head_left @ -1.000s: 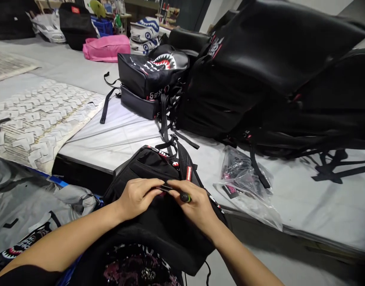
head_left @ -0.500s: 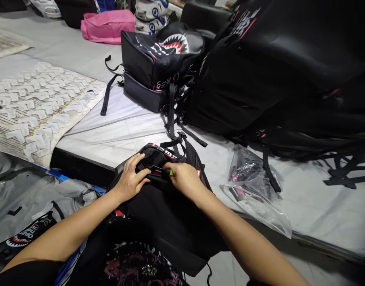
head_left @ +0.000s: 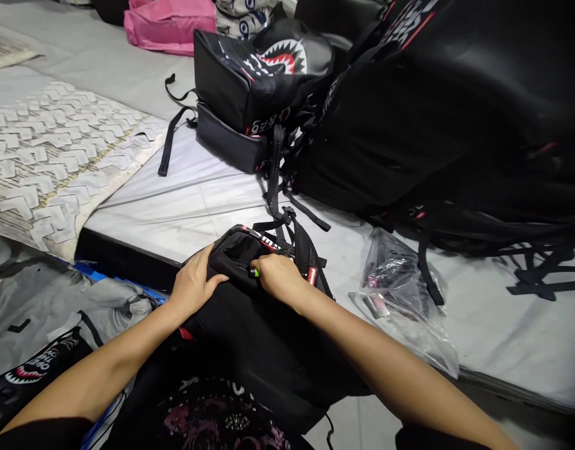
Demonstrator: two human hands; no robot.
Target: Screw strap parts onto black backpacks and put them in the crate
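A black backpack (head_left: 269,337) lies across my lap against the table edge, its top opening facing up. My left hand (head_left: 194,281) grips the left rim of the opening, thumb on the near edge and fingers over the fabric. In my right hand (head_left: 275,275) is a small tool with a black and green handle (head_left: 254,272), held over the opening. The tool's far end is hidden in the dark opening.
Black shark-print backpacks (head_left: 264,81) and a large black bag pile (head_left: 437,119) stand behind. A clear plastic bag (head_left: 400,294) lies right, white cut pieces (head_left: 57,156) left, a pink bag (head_left: 170,25) at the back. Grey bags (head_left: 29,300) sit lower left.
My left hand has shifted left from the middle of the opening to its rim. My right hand and the tool have moved slightly left. The view has tilted a little.
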